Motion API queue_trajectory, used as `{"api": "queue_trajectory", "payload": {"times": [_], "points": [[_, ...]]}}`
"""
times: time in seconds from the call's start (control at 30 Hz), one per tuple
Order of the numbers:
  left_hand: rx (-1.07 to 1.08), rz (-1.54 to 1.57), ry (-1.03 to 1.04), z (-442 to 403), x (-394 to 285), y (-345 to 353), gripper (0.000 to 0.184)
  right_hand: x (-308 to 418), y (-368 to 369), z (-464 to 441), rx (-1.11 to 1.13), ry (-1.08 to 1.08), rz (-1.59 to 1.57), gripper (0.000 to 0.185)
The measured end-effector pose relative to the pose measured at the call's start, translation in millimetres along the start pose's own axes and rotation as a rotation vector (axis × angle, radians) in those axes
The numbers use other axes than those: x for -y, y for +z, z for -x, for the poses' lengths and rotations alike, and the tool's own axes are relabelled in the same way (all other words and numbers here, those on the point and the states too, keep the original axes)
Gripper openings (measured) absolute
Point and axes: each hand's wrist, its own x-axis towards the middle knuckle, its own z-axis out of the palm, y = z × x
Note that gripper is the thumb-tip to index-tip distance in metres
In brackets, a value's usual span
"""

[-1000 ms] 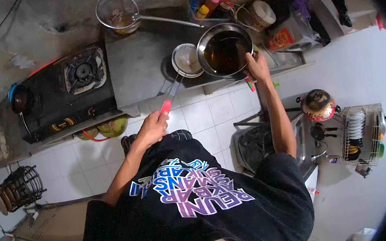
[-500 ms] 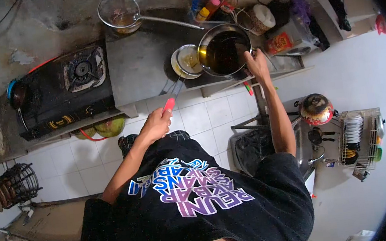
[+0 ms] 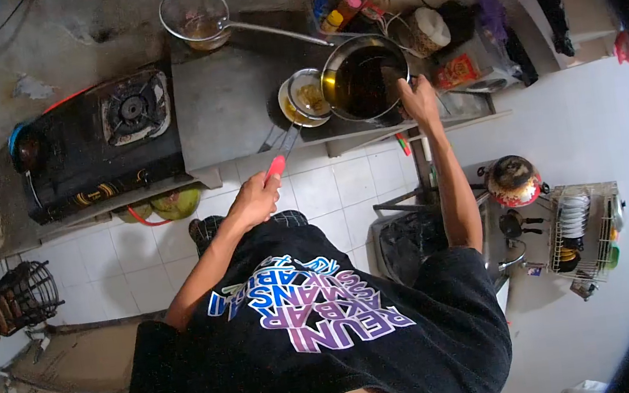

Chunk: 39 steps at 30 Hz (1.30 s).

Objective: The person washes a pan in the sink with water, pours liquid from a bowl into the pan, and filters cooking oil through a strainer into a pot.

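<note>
My left hand [image 3: 255,199] is closed around the red handle of a small strainer [image 3: 309,98]. The strainer's mesh is over a pale bowl [image 3: 289,113] on the counter, and some yellowish bits show in it. My right hand [image 3: 419,102] grips the near right side of a metal pan [image 3: 334,107] holding dark golden oil [image 3: 369,80]. The pan is tilted left, its left rim right beside the strainer. Whether oil is running over the rim cannot be made out.
A larger long-handled strainer [image 3: 271,31] lies at the back of the grey counter [image 3: 222,113]. The gas stove [image 3: 81,150] is to the left. Bottles [image 3: 343,12] and a packet [image 3: 456,71] stand at the back right. A dish rack [image 3: 591,241] is at the far right.
More of the yellowish bits are visible in the small strainer now. The view has shifted slightly; both hands keep nearly the same places and grips.
</note>
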Motion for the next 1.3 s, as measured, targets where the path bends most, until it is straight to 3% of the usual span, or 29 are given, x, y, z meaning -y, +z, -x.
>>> {"api": "queue_trajectory", "payload": {"times": [0.33, 0.5, 0.77, 1.27, 1.3], "points": [[-0.024, -0.029, 0.045, -3.0, 3.1, 0.0, 0.030, 2.1, -0.9, -7.8, -0.017, -0.032, 0.025, 0.051], [-0.030, -0.041, 0.057, -2.0, 3.0, -0.2, 0.031, 51.2, -23.3, 15.6, 0.065, 0.115, -0.075, 0.050], [0.009, -0.019, 0.065, -2.6, 3.3, -1.3, 0.030, 6.6, -9.5, -9.0, -0.009, -0.023, 0.059, 0.053], [-0.006, -0.045, 0.109, -3.0, 6.5, 0.1, 0.030, 22.0, -17.6, -1.8, 0.023, 0.043, 0.091, 0.054], [-0.008, -0.042, 0.110, -2.6, 5.9, 0.1, 0.030, 25.0, -18.2, 0.2, 0.021, 0.020, 0.056, 0.044]]}}
